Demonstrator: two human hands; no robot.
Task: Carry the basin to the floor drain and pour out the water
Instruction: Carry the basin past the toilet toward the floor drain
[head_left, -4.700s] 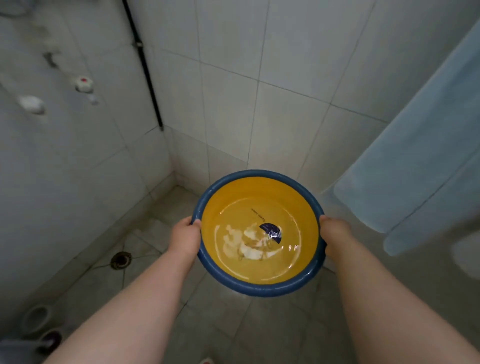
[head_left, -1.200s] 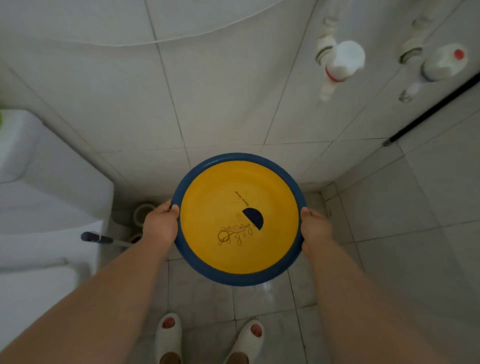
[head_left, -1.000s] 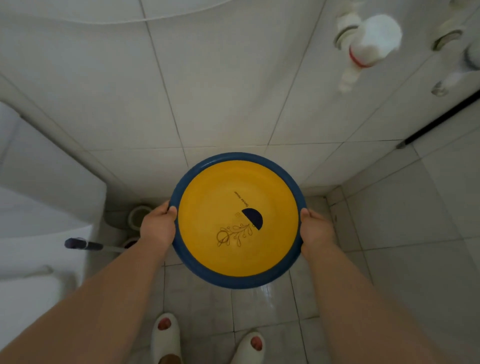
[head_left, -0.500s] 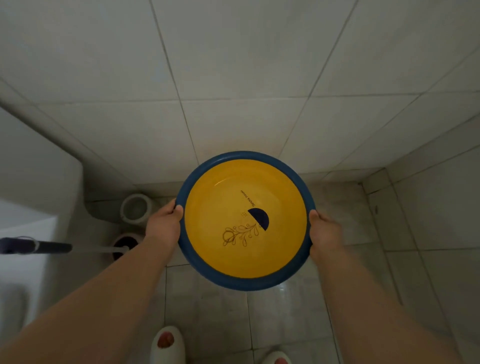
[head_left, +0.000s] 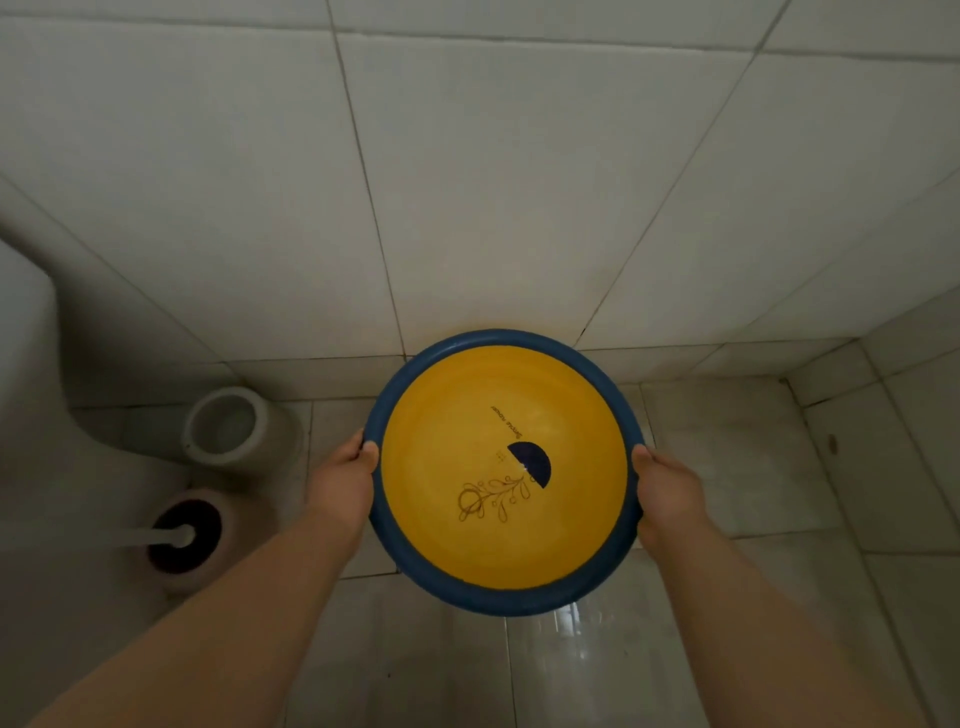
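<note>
I hold a round basin (head_left: 441, 519), yellow inside with a blue rim, level over the tiled floor near the wall. A dark half-circle mark and a flower drawing show on its bottom. My left hand (head_left: 340, 486) grips the left rim, thumb over the edge. My right hand (head_left: 667, 493) grips the right rim the same way. I cannot tell whether water lies in the basin. No floor drain shows in view.
A white toilet base (head_left: 31, 395) fills the left side. Beside it stand a white cup-shaped holder (head_left: 226, 423) and a toilet brush in a dark holder (head_left: 184, 538). A tiled wall (head_left: 467, 182) rises just ahead. The floor tiles (head_left: 597, 665) below shine wet.
The view has tilted down toward the floor; the taps and my feet have left the frame. The basin stays level in both hands and sits closer to the wall's foot.
</note>
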